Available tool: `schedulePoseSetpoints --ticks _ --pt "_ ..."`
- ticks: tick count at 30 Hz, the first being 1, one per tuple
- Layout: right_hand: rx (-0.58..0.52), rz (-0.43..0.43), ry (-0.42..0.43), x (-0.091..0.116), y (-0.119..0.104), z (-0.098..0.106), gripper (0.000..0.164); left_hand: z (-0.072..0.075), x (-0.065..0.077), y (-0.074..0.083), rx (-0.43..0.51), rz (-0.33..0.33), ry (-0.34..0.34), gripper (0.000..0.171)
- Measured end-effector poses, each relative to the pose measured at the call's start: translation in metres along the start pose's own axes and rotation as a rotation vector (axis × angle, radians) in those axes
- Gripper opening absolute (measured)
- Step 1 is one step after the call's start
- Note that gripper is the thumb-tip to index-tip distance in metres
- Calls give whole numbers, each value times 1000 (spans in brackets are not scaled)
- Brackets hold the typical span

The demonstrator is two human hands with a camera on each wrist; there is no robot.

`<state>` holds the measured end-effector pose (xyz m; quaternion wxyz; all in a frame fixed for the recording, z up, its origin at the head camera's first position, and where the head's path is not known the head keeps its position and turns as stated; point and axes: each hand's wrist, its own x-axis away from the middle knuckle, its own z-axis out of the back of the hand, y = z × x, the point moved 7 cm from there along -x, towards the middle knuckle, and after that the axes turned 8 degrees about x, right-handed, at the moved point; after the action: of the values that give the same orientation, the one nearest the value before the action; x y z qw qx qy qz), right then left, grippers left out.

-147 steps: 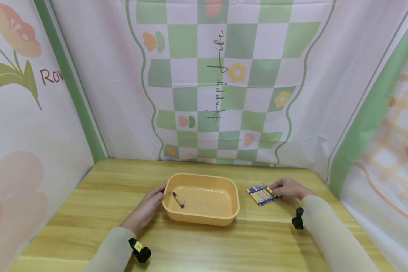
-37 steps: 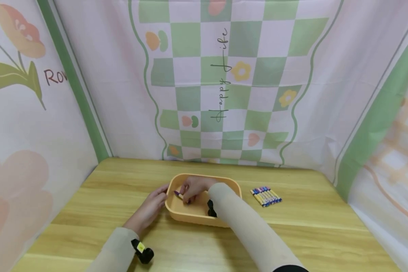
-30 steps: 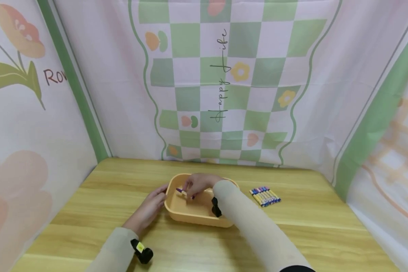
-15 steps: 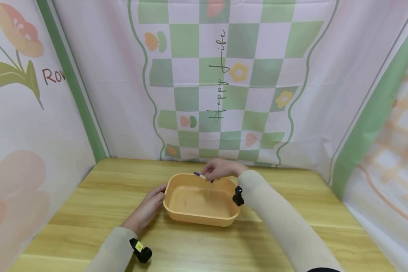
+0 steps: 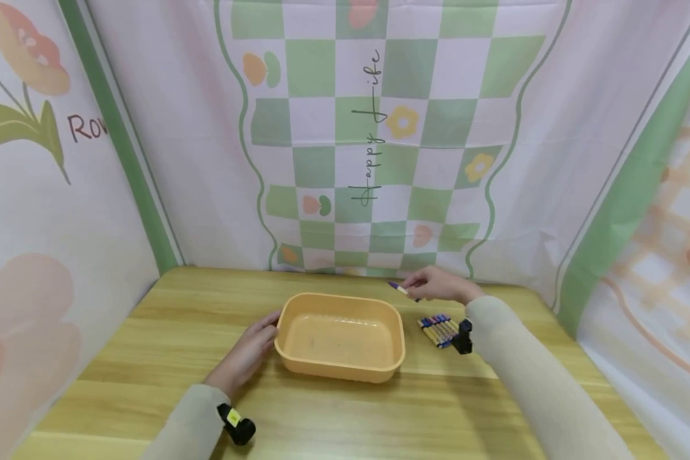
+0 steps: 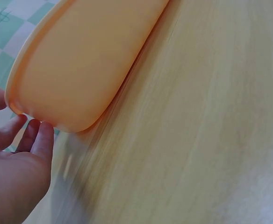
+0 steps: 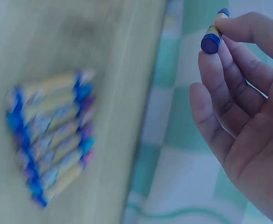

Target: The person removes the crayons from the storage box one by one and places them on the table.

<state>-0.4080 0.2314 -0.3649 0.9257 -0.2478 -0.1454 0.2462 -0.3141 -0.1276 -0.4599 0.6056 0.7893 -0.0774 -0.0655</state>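
Observation:
An orange plastic tub [image 5: 340,369] stands on the table. My left hand [image 5: 246,355] holds its left end, with the thumb at the rim and the fingertips against the outer wall, as the left wrist view shows. Raised above the table at the back right, my right hand [image 5: 439,285] pinches a crayon [image 5: 399,288] between thumb and fingers. This crayon has a purple tip and a dark blue end band [image 7: 213,39]. Below that hand lies a row of several crayons [image 5: 439,329], side by side; in the right wrist view they look blurred.
The wooden table [image 5: 333,418] meets a patterned curtain [image 5: 353,243] along its back edge. Curtains also hang at both sides. Bare table surface shows in front of the tub.
My right hand has lifted the purple-tipped crayon out of the tub and carried it right, above the crayon row. The left hand has stayed at the tub's left end.

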Motion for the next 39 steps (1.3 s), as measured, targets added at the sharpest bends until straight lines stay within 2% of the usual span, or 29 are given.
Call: schedulePoseSetpoints --ticks 9,16,20,28,39 --pt "-15 -69 73 38 54 4 37 2 1 -1 3 5 10 58" --pt "75 -162 169 60 96 -3 35 3 1 -2 -1 6 18 58" --pt "103 -193 190 69 113 -10 33 2 1 -2 -6 13 21 58" --pt "-25 -248 162 76 129 -22 34 2 1 -3 -18 30 16 58" --pt "-48 -278 143 79 127 -24 38 1 1 -1 -7 29 3 57"
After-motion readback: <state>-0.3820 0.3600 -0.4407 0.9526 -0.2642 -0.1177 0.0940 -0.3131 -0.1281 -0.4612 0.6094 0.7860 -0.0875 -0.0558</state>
